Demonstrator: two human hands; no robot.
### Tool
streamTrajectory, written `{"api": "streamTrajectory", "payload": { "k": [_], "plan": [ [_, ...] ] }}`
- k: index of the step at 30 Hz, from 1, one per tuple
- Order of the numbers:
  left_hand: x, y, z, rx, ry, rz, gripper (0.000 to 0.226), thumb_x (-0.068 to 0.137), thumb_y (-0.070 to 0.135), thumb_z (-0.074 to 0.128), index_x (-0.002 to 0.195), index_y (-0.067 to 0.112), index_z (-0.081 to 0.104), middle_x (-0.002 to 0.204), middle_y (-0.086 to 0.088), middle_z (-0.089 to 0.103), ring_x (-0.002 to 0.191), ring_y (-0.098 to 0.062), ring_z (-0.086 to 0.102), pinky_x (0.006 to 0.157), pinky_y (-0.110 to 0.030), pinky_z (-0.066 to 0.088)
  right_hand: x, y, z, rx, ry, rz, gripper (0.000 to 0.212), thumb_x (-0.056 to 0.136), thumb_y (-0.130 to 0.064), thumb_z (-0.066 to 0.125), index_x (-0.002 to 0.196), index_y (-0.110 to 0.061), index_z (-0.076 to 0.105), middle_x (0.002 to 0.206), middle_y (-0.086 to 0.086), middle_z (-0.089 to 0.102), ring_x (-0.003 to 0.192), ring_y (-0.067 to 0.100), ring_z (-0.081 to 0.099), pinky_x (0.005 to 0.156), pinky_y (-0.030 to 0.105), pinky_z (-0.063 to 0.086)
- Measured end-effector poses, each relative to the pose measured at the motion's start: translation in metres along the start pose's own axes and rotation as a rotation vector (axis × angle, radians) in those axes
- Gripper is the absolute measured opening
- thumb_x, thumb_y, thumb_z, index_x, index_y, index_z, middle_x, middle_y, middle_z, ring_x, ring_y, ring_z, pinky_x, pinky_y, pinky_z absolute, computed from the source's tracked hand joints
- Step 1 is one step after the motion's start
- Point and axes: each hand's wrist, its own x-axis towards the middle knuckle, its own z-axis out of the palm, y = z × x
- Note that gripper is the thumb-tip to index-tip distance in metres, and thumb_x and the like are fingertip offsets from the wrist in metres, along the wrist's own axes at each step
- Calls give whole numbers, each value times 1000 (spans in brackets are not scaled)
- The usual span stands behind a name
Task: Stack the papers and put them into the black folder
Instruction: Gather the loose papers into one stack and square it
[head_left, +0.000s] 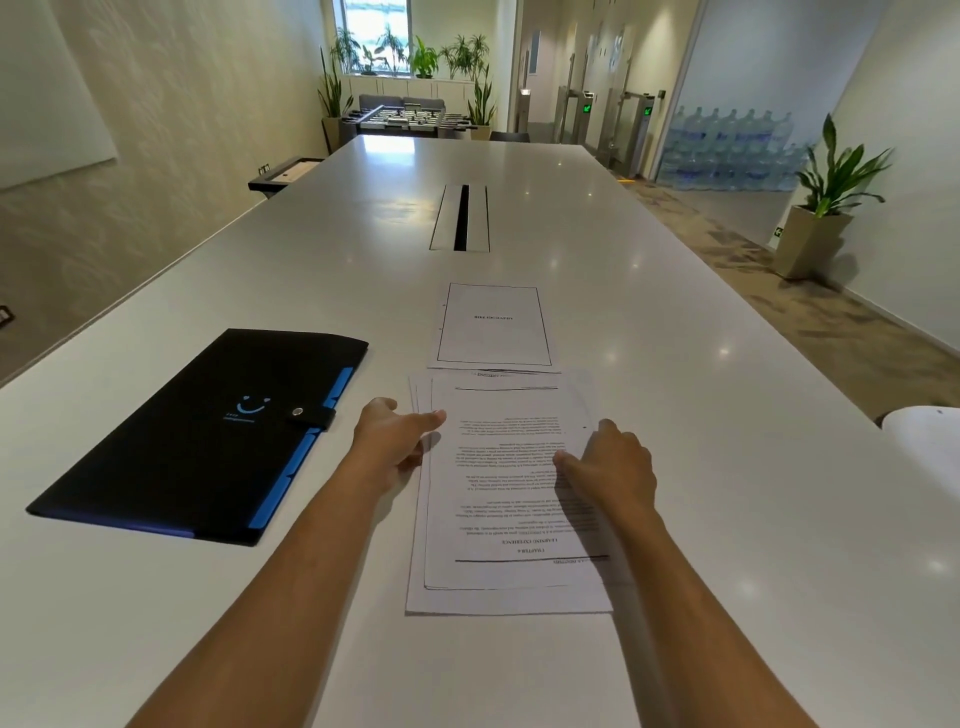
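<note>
A loose stack of printed papers (498, 519) lies in front of me on the white table (675, 364), its sheets slightly askew. My left hand (389, 441) rests at the stack's left edge, fingers apart and touching the top sheet. On the right part of the top sheet lies my right hand (613, 462), fingers pressing down. A single sheet with a framed title (491, 325) lies just beyond the stack. The black folder (197, 441), with blue tabs and a snap strap, lies shut to the left.
A cable slot cover (461, 217) sits in the table's middle, farther away. A white object (930, 441) pokes in at the right edge. Potted plants, a foosball table and stacked water bottles stand beyond the table.
</note>
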Motion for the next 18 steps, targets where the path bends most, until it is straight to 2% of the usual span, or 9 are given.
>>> {"api": "streamTrajectory", "payload": {
  "k": [2,4,6,7,8,10,13,16,18],
  "plan": [
    [-1,1,1,-49,-23,-11,80,83,16,76,147,9,29,128,-17,52,95,-23,57,77,-33,48,-2,-1,1,-2,8,-14,59,79,-49,67,120,-11,51,118,12,61,106,32,58,81,41,53],
    [-3,1,0,-102,-65,-50,78,84,10,74,147,5,28,121,-17,56,81,-19,59,62,-27,51,-3,-2,1,17,9,-25,55,79,-47,69,117,-11,52,115,9,62,103,30,59,76,38,52],
    [-8,1,2,-126,-137,-74,60,85,6,72,135,0,41,101,-15,63,74,-20,62,45,-27,53,-4,-3,1,63,0,-22,51,79,-42,70,115,-11,53,114,7,63,101,27,60,69,33,47],
    [-9,0,3,-112,-156,-70,52,85,6,72,130,4,47,97,-16,66,75,-22,65,44,-26,54,-4,-3,2,85,-6,-23,49,79,-40,71,114,-11,53,113,7,63,100,26,60,67,31,44],
    [-8,-1,5,-90,-156,-58,40,84,6,73,120,3,56,99,-18,69,79,-25,68,48,-26,56,-5,-4,2,103,-12,-23,48,79,-38,72,113,-10,54,113,6,63,99,26,61,66,30,42],
    [-1,-4,10,-60,-160,-40,38,84,8,73,119,0,60,107,-17,70,88,-26,70,60,-28,57,-7,-4,1,119,-16,-36,44,78,-35,72,110,-10,55,111,6,63,96,25,61,63,29,42],
    [2,-6,14,-19,-196,-23,44,85,7,72,125,2,56,112,-14,69,96,-27,68,70,-31,58,-8,-4,-1,129,-18,-58,39,78,-32,72,105,-10,56,107,3,64,88,22,58,53,24,36],
    [3,-13,15,-30,-200,6,49,85,0,69,130,7,51,118,-13,67,102,-30,66,85,-44,57,-10,-3,-4,157,-27,-56,37,79,-32,70,106,-10,57,99,-3,62,82,18,56,54,25,38],
    [3,-18,13,-47,-193,46,51,86,-1,68,131,11,48,121,-11,65,103,-29,65,84,-47,57,-9,0,-6,211,-39,-47,37,79,-32,69,107,-10,59,104,2,68,82,19,60,57,25,43]
  ]
}}
